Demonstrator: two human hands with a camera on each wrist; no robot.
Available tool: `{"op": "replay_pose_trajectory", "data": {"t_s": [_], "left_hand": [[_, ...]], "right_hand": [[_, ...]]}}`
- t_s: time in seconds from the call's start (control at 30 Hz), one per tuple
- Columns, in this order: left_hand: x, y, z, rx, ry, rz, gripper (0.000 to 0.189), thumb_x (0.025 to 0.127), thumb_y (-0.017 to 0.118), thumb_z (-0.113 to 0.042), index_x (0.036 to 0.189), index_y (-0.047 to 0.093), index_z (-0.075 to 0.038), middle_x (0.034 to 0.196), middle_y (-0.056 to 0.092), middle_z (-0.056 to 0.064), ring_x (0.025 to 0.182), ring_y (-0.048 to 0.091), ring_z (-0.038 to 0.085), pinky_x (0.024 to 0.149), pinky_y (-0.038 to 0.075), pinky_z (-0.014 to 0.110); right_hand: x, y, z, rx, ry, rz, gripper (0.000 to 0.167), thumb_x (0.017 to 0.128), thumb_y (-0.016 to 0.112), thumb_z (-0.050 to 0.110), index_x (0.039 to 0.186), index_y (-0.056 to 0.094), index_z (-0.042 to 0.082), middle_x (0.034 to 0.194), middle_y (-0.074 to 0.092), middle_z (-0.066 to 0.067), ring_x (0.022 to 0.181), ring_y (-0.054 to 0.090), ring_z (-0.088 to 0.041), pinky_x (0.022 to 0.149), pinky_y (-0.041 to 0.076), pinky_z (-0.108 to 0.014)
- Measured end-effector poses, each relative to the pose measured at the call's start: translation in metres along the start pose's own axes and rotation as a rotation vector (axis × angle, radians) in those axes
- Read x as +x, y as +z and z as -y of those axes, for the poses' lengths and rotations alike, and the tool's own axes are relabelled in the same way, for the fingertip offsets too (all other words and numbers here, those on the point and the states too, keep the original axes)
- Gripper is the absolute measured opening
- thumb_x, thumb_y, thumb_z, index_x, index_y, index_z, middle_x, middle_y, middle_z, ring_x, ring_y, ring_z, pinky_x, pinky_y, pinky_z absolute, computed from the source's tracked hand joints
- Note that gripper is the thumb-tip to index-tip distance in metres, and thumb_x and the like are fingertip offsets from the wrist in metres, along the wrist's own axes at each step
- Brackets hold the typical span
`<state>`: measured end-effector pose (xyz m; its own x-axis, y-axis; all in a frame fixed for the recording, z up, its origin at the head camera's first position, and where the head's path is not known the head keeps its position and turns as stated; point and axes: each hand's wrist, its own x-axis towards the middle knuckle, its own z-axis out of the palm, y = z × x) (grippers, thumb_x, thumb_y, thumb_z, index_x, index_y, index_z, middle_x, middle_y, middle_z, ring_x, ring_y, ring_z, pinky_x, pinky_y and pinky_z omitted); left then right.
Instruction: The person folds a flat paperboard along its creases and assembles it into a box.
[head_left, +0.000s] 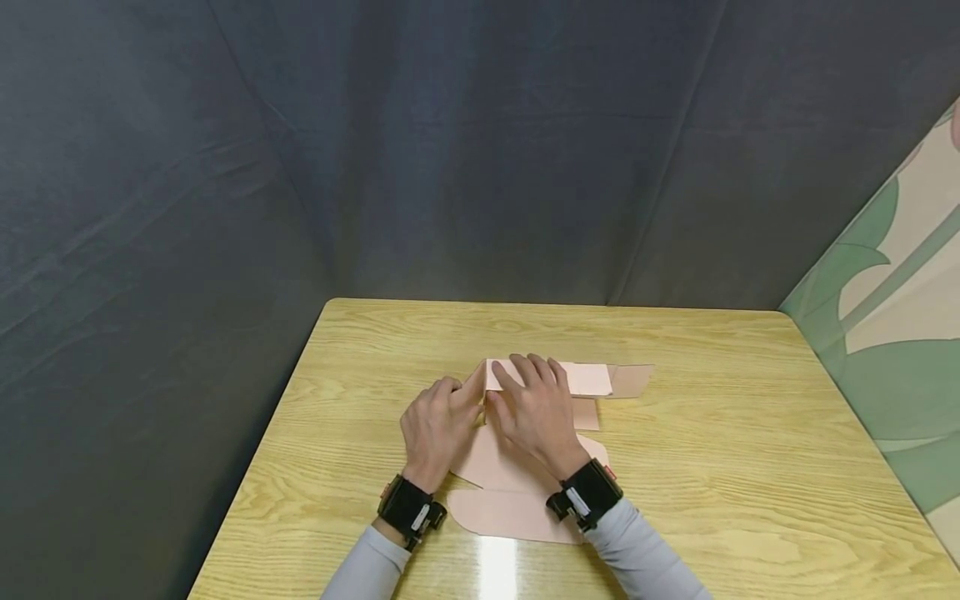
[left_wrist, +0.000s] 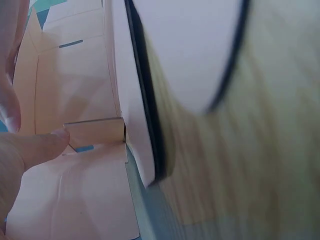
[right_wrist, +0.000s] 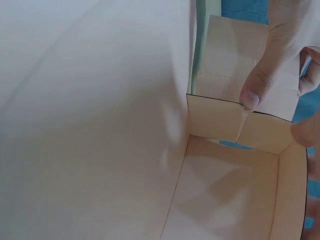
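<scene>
A pale pink cardboard box [head_left: 588,379], partly folded up, lies on the table in front of me. My left hand [head_left: 438,421] holds the end panel [right_wrist: 232,52] on the box's left side, its thumb at the top edge of two small upright tabs [right_wrist: 215,119]. Over the far wall lie the fingers of my right hand [head_left: 536,408], gripping that wall near its left corner. In the right wrist view, a right fingertip [right_wrist: 302,132] touches this corner. A slot shows beside the tabs. My hands hide part of the box's middle in the head view.
The box's wide flap [head_left: 517,512] with rounded corners spreads toward me on the wooden table [head_left: 750,467]. Another end panel [head_left: 632,380] sticks out to the right. Dark curtains [head_left: 487,167] hang behind and left; a leaf-patterned cloth [head_left: 892,350] is at the right.
</scene>
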<state>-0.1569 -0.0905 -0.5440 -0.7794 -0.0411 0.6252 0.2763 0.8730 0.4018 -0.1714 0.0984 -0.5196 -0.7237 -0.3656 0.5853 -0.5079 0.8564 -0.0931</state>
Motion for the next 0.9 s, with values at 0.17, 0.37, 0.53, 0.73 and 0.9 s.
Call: {"op": "replay_pose_trajectory", "data": {"t_s": [0.17, 0.37, 0.53, 0.73, 0.9], "left_hand": [[-0.001, 0.001, -0.006, -0.016, -0.038, 0.010, 0.038, 0.071, 0.101, -0.033, 0.089, 0.073, -0.015, 0.073, 0.073, 0.002, 0.055, 0.065, 0.017, 0.044, 0.051, 0.034], [-0.001, 0.000, -0.015, -0.012, -0.032, 0.009, 0.036, 0.072, 0.101, -0.031, 0.090, 0.076, -0.014, 0.074, 0.075, 0.001, 0.055, 0.065, 0.015, 0.043, 0.049, 0.030], [-0.003, -0.002, -0.019, -0.039, -0.027, 0.047, 0.030, 0.078, 0.098, -0.026, 0.094, 0.075, -0.015, 0.077, 0.075, 0.000, 0.058, 0.066, 0.015, 0.044, 0.047, 0.028], [-0.005, -0.007, -0.023, -0.087, -0.045, 0.087, 0.025, 0.082, 0.095, -0.021, 0.099, 0.077, -0.014, 0.083, 0.078, 0.002, 0.059, 0.068, 0.016, 0.044, 0.045, 0.027], [-0.005, -0.011, -0.029, -0.143, -0.072, 0.139, 0.020, 0.087, 0.089, -0.016, 0.103, 0.078, -0.012, 0.091, 0.081, 0.005, 0.058, 0.065, 0.015, 0.044, 0.042, 0.022]], "right_hand": [[0.001, -0.001, 0.001, 0.000, -0.005, -0.008, 0.043, 0.105, 0.055, 0.041, 0.133, 0.076, 0.015, 0.134, 0.069, -0.020, 0.124, 0.063, -0.046, 0.108, 0.047, -0.067], [0.001, -0.001, 0.000, 0.004, -0.009, -0.021, 0.038, 0.106, 0.056, 0.034, 0.132, 0.076, 0.015, 0.134, 0.069, -0.020, 0.123, 0.063, -0.045, 0.107, 0.048, -0.066], [0.001, -0.004, 0.002, 0.027, -0.002, 0.002, 0.038, 0.107, 0.055, 0.030, 0.134, 0.075, 0.015, 0.135, 0.068, -0.021, 0.124, 0.063, -0.046, 0.107, 0.047, -0.067], [0.001, -0.006, 0.002, 0.033, 0.013, 0.018, 0.038, 0.106, 0.055, 0.031, 0.135, 0.075, 0.015, 0.136, 0.069, -0.021, 0.126, 0.063, -0.046, 0.108, 0.048, -0.066], [0.001, -0.006, 0.001, 0.035, 0.017, 0.018, 0.038, 0.107, 0.055, 0.031, 0.135, 0.075, 0.015, 0.136, 0.069, -0.021, 0.125, 0.063, -0.046, 0.108, 0.047, -0.066]]}}
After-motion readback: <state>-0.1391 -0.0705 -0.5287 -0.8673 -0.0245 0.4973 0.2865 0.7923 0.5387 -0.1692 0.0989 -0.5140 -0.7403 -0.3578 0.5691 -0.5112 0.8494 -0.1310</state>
